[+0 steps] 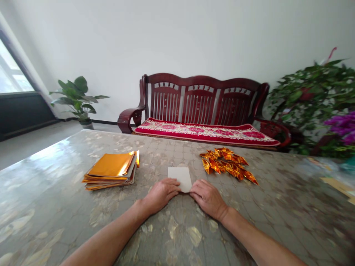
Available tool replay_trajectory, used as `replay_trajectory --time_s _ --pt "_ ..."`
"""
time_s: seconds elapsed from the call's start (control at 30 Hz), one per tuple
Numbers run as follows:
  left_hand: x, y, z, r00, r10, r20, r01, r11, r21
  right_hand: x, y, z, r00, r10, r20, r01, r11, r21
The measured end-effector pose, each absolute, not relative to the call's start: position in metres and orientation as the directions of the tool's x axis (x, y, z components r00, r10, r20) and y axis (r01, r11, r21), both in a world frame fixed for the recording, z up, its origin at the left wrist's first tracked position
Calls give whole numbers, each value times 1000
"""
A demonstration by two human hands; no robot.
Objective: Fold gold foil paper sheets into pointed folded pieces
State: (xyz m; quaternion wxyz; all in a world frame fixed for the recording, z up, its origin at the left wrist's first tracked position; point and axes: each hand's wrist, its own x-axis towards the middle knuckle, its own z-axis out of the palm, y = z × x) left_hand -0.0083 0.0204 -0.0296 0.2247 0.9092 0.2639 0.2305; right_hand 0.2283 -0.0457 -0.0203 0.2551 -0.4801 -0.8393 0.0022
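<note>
A pale grey sheet of paper [180,176] lies on the table in front of me, its near edge slightly curled up. My left hand [164,193] is closed on the near left corner, fingers together over the paper. At the near right corner, my right hand [207,195] pinches the edge between thumb and fingers. To the left sits a stack of gold foil paper [111,166], with grey backs showing between some sheets. Several folded gold foil pieces [226,162], pointed at the ends, are heaped to the right beyond my right hand.
The table [155,236] has a glossy, patterned cover. Clear plastic [318,165] and a tan strip [337,186] lie at its right edge. Behind stands a dark red wooden bench [199,98] with a red patterned cushion [206,132]. Potted plants [79,98] flank it.
</note>
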Motion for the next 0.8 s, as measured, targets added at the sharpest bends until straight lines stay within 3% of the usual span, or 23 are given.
replay_trajectory --time_s 0.17,0.3,0.6,0.8 --pt "-10 12 -22 729 607 318 426 -765 483 231 -46 -8 -427 850 309 815 510 -275" --pt "-8 8 -18 694 666 274 474 -709 521 229 -51 -6 -314 899 306 866 403 -295" --pt "-8 12 -19 669 713 210 498 -639 585 228 -53 -22 -112 936 334 736 304 -605" --pt "-11 8 -18 622 754 211 507 -593 626 228 -52 -22 -96 940 327 762 281 -584"
